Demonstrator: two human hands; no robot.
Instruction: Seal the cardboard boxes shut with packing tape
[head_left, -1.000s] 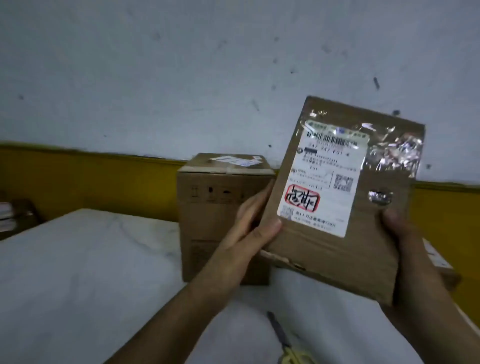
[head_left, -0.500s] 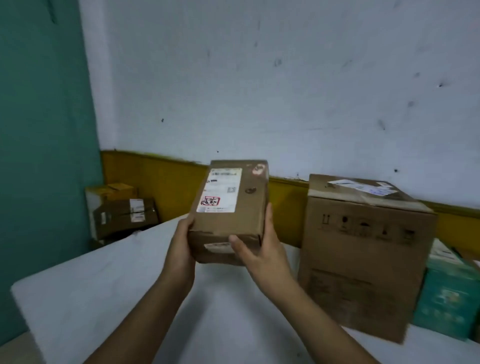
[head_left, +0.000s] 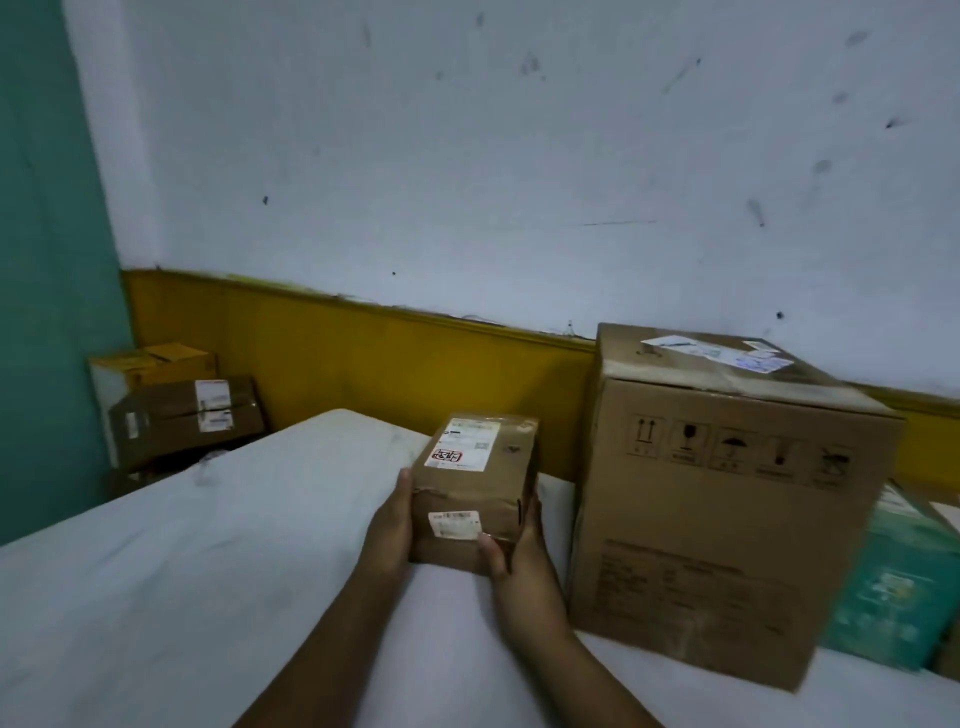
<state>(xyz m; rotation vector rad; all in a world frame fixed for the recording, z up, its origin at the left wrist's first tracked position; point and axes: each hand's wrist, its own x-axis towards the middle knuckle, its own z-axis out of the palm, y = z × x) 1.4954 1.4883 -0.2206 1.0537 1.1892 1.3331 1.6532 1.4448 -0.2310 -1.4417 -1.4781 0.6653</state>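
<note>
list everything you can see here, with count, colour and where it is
small cardboard box: 1, brown with white labels, centre, between both hands
large cardboard box: 1, brown, on the white surface, right of the small cardboard box
teal box: 1, teal, far right, beside the large cardboard box
labelled box: 1, brown, far left corner
yellow box: 1, yellow, on top of the labelled box
white surface: 1, white, foreground
back wall: 1, white above a yellow band
side wall: 1, teal, left
left hand: 1, grips the small cardboard box's left side
right hand: 1, grips its right side, thumb on the front
</note>
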